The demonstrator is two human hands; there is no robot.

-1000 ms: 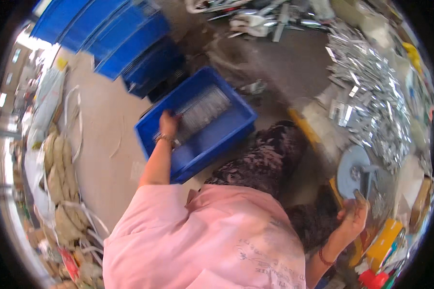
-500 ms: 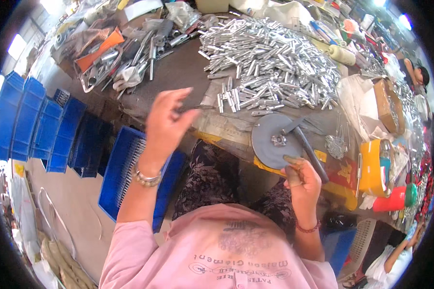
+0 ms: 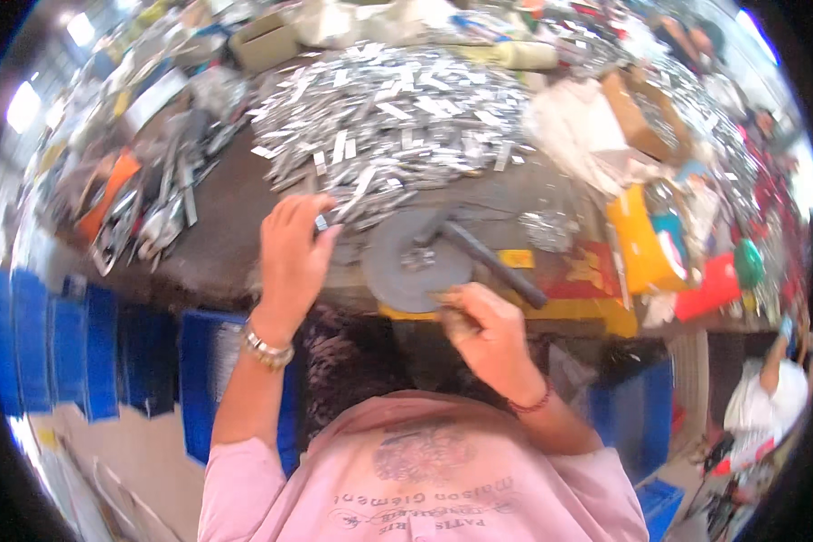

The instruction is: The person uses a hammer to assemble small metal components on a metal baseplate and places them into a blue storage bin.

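Observation:
My left hand (image 3: 291,257) is over the near edge of the workbench, palm down. Between its thumb and fingers it pinches a short silvery metal tube (image 3: 322,221), partly hidden. Beyond lies a wide heap of similar metal tubes (image 3: 379,108), blurred. My right hand (image 3: 490,334) is closed at the near rim of a round grey plate (image 3: 390,271); whatever its fingers may hold is hidden. A small metal block (image 3: 416,259) sits at the plate's middle. A hammer (image 3: 492,262) rests partly on the plate, its dark handle pointing toward my right.
Left of the heap lie mixed tools and parts (image 3: 158,194). On the right are a yellow container (image 3: 646,239), a red and green container (image 3: 709,287) and an open cardboard box (image 3: 646,117). Blue crates (image 3: 50,343) stand below the bench's left; a person (image 3: 768,388) is far right.
The view has swung right. My left hand, fingers apart and seemingly without anything before, now pinches a metal tube beside the heap. My right hand stays by the plate's near rim.

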